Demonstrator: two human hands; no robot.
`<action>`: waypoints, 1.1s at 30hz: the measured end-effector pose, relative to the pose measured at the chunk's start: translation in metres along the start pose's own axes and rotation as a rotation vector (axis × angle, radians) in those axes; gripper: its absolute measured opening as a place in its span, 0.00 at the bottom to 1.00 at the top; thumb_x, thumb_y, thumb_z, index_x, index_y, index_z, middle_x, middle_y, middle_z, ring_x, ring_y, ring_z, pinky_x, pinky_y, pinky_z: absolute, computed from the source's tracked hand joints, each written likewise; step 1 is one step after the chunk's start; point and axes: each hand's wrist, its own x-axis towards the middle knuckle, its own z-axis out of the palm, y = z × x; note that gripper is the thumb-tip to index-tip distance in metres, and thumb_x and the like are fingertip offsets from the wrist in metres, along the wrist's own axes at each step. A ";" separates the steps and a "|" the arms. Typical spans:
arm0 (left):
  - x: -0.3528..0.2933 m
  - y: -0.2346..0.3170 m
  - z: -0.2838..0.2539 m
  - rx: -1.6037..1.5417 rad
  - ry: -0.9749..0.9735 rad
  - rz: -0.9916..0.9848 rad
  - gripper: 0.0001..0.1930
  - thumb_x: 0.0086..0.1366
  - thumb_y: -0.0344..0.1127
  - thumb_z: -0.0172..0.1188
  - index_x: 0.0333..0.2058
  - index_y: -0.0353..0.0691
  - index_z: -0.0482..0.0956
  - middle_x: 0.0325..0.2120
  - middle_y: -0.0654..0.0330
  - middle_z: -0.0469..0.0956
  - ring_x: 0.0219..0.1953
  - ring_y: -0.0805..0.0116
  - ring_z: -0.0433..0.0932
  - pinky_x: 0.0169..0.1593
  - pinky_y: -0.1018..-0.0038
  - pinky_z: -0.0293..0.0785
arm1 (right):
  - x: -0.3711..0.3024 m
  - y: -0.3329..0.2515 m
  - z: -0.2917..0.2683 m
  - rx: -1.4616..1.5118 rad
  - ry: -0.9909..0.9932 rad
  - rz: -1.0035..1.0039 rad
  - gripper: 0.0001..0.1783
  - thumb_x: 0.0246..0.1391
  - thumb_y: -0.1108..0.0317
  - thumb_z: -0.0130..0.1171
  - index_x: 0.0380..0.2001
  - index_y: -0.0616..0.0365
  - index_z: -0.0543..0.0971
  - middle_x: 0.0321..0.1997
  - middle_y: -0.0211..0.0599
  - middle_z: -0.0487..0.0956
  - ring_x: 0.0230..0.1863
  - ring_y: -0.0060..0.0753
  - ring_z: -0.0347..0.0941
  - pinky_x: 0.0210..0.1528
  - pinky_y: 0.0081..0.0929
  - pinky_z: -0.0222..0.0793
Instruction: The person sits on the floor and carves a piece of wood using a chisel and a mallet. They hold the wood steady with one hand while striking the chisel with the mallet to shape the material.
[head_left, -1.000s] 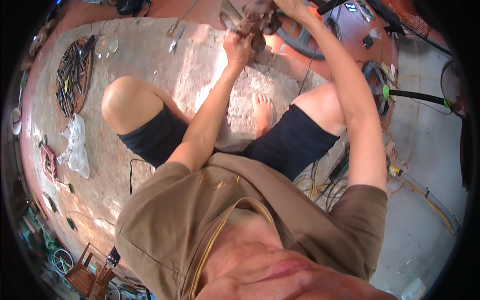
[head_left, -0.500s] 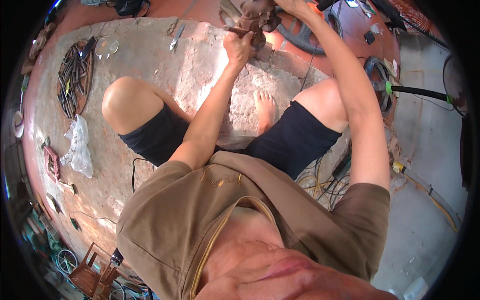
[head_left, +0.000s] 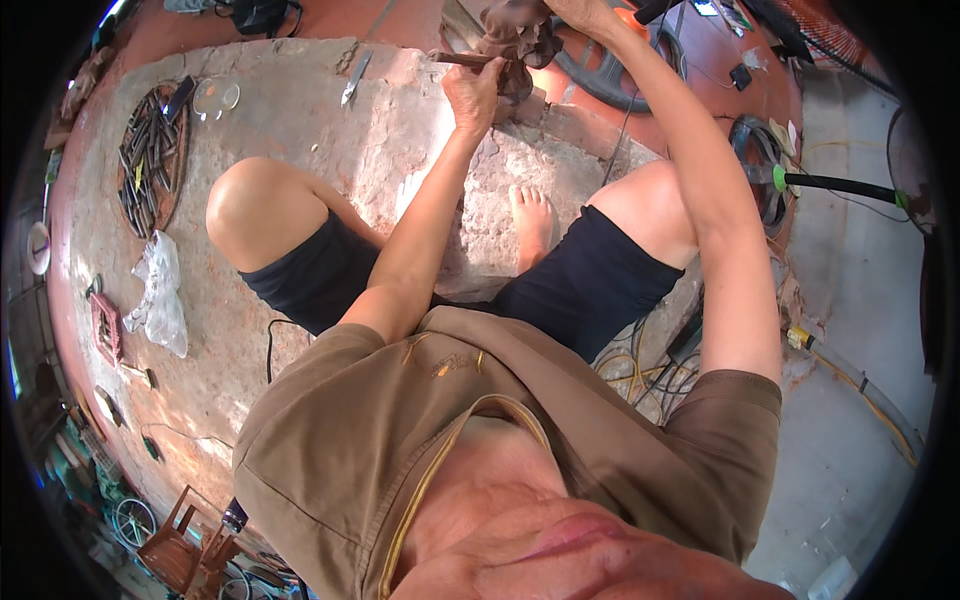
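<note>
A reddish-brown carved wooden piece (head_left: 512, 46) stands at the top of the head view, its upper end partly cut off by the frame edge. My left hand (head_left: 472, 97) is closed at its left side, around a thin dark rod-like tool (head_left: 458, 59) that points left; its working tip cannot be made out. At the top edge, my right hand (head_left: 580, 12) reaches in from the right, by the top of the carved piece. Its fingers are mostly out of the picture, so their grip does not show.
A woven tray (head_left: 152, 160) of several dark rod-like tools lies far left. Near it are a clear plastic bag (head_left: 160, 295) and a knife-like blade (head_left: 356, 78). A dark ring-shaped object (head_left: 605, 75) sits behind my right forearm. Cables (head_left: 640, 375) lie beside my right thigh.
My left hand has shifted slightly left, and the dark tool sticks out farther left and lies more level. My right hand stays by the top of the carved piece.
</note>
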 end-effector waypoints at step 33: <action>0.001 -0.009 -0.013 -0.133 0.084 -0.136 0.09 0.55 0.31 0.70 0.28 0.32 0.81 0.20 0.60 0.81 0.23 0.73 0.77 0.31 0.73 0.72 | 0.000 -0.006 -0.002 0.060 -0.008 0.182 0.18 0.66 0.63 0.40 0.31 0.64 0.75 0.32 0.50 0.77 0.36 0.50 0.74 0.42 0.42 0.67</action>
